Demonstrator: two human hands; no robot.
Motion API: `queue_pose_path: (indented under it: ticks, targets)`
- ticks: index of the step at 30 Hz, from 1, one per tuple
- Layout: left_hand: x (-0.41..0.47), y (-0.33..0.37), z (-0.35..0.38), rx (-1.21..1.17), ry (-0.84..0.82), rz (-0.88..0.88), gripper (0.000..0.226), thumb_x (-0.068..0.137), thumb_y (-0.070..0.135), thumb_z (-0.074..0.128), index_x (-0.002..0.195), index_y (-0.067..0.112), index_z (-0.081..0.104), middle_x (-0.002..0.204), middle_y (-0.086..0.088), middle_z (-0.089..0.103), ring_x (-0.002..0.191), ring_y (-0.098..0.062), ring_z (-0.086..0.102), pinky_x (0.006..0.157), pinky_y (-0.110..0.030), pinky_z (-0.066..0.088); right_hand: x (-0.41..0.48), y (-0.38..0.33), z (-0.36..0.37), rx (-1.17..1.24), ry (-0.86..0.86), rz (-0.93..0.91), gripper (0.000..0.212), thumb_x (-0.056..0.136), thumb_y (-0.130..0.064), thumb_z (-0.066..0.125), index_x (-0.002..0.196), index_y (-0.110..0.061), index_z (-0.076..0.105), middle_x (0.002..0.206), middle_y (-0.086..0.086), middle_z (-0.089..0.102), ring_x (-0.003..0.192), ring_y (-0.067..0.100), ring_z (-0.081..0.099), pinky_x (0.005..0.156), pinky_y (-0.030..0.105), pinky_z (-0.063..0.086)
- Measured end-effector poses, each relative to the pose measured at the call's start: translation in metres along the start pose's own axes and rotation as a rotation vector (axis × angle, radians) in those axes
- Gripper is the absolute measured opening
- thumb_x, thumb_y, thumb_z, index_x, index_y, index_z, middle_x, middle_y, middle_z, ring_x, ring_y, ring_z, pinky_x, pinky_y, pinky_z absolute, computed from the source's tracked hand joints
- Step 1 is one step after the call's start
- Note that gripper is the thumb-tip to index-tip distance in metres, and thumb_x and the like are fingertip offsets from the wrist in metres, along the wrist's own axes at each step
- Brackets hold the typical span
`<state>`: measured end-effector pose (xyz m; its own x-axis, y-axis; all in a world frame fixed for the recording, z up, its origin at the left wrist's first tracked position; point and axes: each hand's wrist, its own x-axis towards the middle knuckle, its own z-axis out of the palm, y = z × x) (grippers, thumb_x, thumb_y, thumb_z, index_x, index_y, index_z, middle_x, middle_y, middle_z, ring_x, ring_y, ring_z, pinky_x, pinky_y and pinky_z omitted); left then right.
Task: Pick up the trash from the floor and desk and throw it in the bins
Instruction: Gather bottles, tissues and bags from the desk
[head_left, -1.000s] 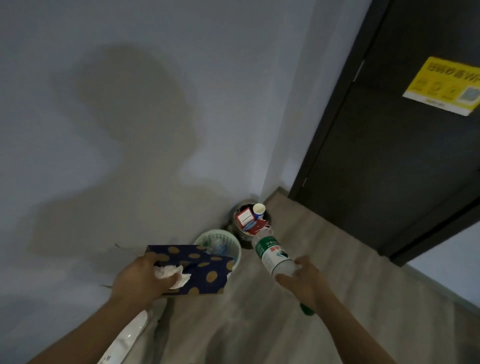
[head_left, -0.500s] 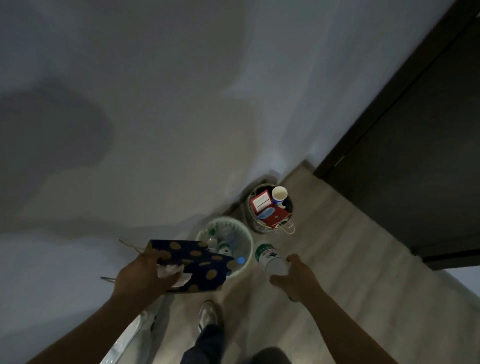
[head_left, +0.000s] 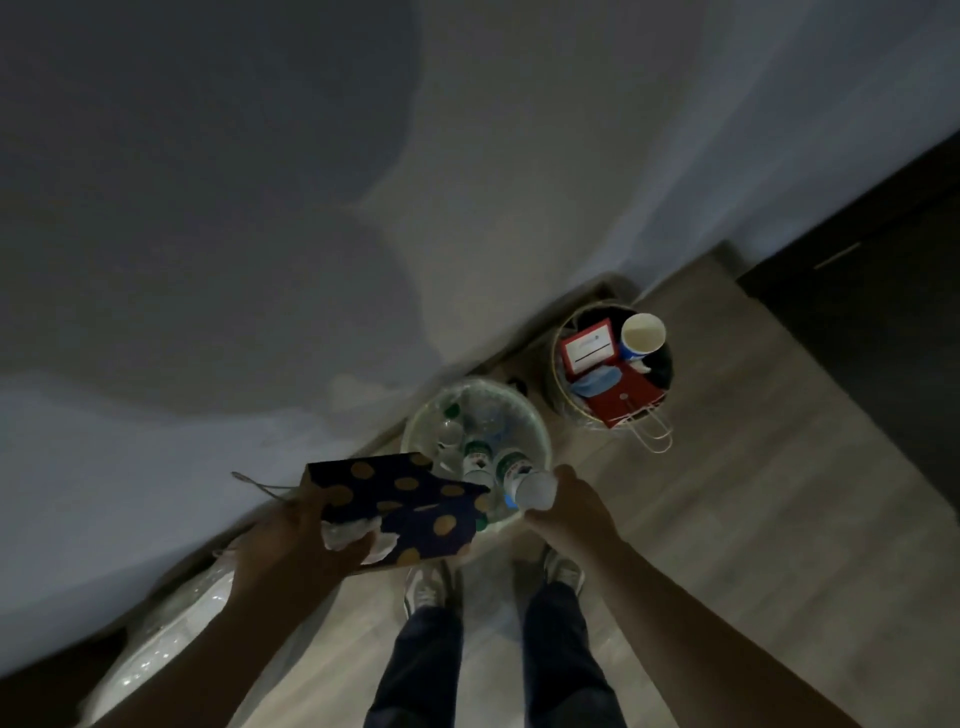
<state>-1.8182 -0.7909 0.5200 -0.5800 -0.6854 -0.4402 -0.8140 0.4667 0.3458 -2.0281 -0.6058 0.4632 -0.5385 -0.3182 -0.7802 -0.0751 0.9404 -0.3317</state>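
My left hand (head_left: 298, 545) grips a dark blue paper bag with gold dots (head_left: 405, 506) together with crumpled white tissue (head_left: 350, 535), held just left of a pale round bin (head_left: 415, 423). That bin holds several plastic bottles. My right hand (head_left: 569, 512) holds a clear plastic bottle with a green label (head_left: 524, 480) neck-down over the pale bin's near rim. A second, dark round bin (head_left: 558, 384) stands to the right by the wall, filled with a red box, a red paper bag and a paper cup.
Both bins stand on a wooden floor (head_left: 753, 493) against a white wall (head_left: 467, 156). A dark door (head_left: 893, 322) is at the right. My feet (head_left: 431, 587) are just behind the pale bin. A shiny white object (head_left: 171, 629) lies at lower left.
I have stepped closer and look more steeply down. My right hand has carried the bottle left, over the pale bin's rim. My left hand still holds the bag and tissue.
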Motion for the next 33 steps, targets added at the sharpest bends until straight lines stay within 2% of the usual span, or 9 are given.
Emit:
queue_pose_path:
  ticks: [2, 6, 9, 14, 16, 18, 24, 28, 33]
  targets:
    - [0.007, -0.005, 0.021, 0.07, 0.038, 0.063, 0.055, 0.057, 0.034, 0.09, 0.101, 0.011, 0.067, 0.084, -0.01, 0.07, 0.066, -0.023, 0.067, 0.055, -0.02, 0.044, 0.026, -0.002, 0.013, -0.016, -0.01, -0.035, 0.06, 0.082, -0.029, 0.068, 0.131, -0.011, 0.039, 0.123, 0.012, 0.055, 0.109, 0.027, 0.058, 0.086, 0.036, 0.051]
    - [0.03, -0.017, 0.042, 0.021, 0.007, -0.058, 0.056, 0.071, 0.047, 0.077, 0.116, 0.019, 0.06, 0.104, -0.003, 0.066, 0.083, -0.017, 0.061, 0.067, -0.028, 0.049, 0.066, -0.012, 0.038, 0.057, -0.04, -0.097, 0.063, 0.083, -0.023, 0.069, 0.137, -0.01, 0.039, 0.131, 0.011, 0.052, 0.116, 0.026, 0.056, 0.095, 0.038, 0.049]
    - [0.039, -0.019, 0.05, 0.043, 0.043, -0.041, 0.055, 0.07, 0.049, 0.077, 0.114, 0.02, 0.061, 0.098, 0.0, 0.067, 0.072, -0.011, 0.055, 0.059, -0.022, 0.044, 0.079, -0.012, 0.051, 0.062, -0.077, -0.095, 0.061, 0.084, -0.022, 0.068, 0.137, -0.009, 0.04, 0.133, 0.011, 0.05, 0.117, 0.026, 0.054, 0.093, 0.033, 0.048]
    - [0.047, 0.002, 0.064, 0.153, 0.035, 0.118, 0.059, 0.064, 0.052, 0.079, 0.097, 0.004, 0.066, 0.077, -0.014, 0.069, 0.058, -0.025, 0.063, 0.052, -0.026, 0.048, 0.073, 0.014, 0.038, 0.011, -0.037, -0.081, 0.068, 0.087, -0.031, 0.064, 0.144, -0.012, 0.033, 0.135, 0.012, 0.046, 0.12, 0.026, 0.052, 0.095, 0.031, 0.046]
    - [0.058, 0.017, 0.067, 0.108, -0.033, 0.074, 0.061, 0.071, 0.058, 0.065, 0.106, 0.009, 0.063, 0.094, -0.012, 0.067, 0.076, -0.029, 0.065, 0.066, -0.037, 0.055, 0.072, 0.031, 0.02, -0.046, -0.022, -0.071, 0.064, 0.088, -0.034, 0.063, 0.142, -0.014, 0.035, 0.131, 0.011, 0.048, 0.116, 0.024, 0.053, 0.087, 0.029, 0.045]
    - [0.07, 0.037, 0.069, 0.043, -0.136, -0.035, 0.054, 0.075, 0.054, 0.069, 0.115, 0.019, 0.057, 0.113, -0.006, 0.06, 0.098, -0.026, 0.06, 0.084, -0.04, 0.052, 0.072, 0.049, -0.002, -0.081, 0.003, -0.06, 0.06, 0.088, -0.035, 0.062, 0.139, -0.015, 0.036, 0.13, 0.009, 0.049, 0.115, 0.022, 0.053, 0.084, 0.027, 0.043]
    - [0.103, 0.112, 0.075, 0.205, -0.033, 0.19, 0.045, 0.062, 0.046, 0.084, 0.089, 0.013, 0.068, 0.08, -0.002, 0.071, 0.072, -0.02, 0.068, 0.057, -0.02, 0.043, 0.074, 0.095, -0.066, -0.081, 0.07, -0.003, 0.064, 0.09, -0.034, 0.058, 0.145, -0.016, 0.031, 0.136, 0.008, 0.046, 0.122, 0.022, 0.049, 0.096, 0.032, 0.043]
    - [0.131, 0.169, 0.078, 0.485, -0.199, 0.223, 0.059, 0.071, 0.064, 0.066, 0.114, 0.025, 0.061, 0.108, 0.004, 0.065, 0.101, -0.014, 0.062, 0.083, -0.027, 0.052, 0.073, 0.123, -0.098, -0.004, 0.118, 0.021, 0.062, 0.089, -0.033, 0.061, 0.143, -0.018, 0.035, 0.134, 0.007, 0.048, 0.118, 0.02, 0.052, 0.093, 0.031, 0.047]
    - [0.158, 0.251, 0.083, 0.643, -0.333, 0.225, 0.075, 0.07, 0.073, 0.059, 0.121, 0.019, 0.054, 0.122, -0.003, 0.059, 0.115, -0.022, 0.057, 0.092, -0.034, 0.048, 0.073, 0.151, -0.128, 0.079, 0.132, 0.044, 0.056, 0.087, -0.033, 0.063, 0.136, -0.02, 0.038, 0.127, 0.004, 0.051, 0.097, 0.011, 0.05, 0.08, 0.023, 0.045]
